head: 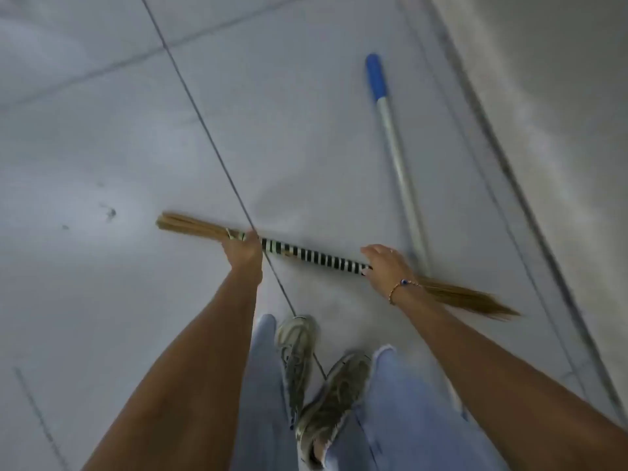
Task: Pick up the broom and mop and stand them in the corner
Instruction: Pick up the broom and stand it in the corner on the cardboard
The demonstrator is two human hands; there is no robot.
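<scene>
- Broom [316, 258] lies across the floor [102, 130] at centre; I see my left hand [243, 249] closed round its striped handle.
- My right hand [385, 266] covers the handle's other end; I cannot tell its grip.
- Mop [396, 147] pole at 1 o'clock; its head is hidden behind my right arm.

The broom [312, 257] is a short grass one with a black-and-white striped wrapped handle, straw-coloured stalk ends sticking out at the left and a tapering brown brush at the right, and it lies almost level across the pale tiled floor (whether it touches the tiles cannot be told). The mop [397, 158], well apart at its top, shows 1 long silvery pole with a blue grip, lying flat and running down toward the broom's brush end; its head is hidden.
</scene>
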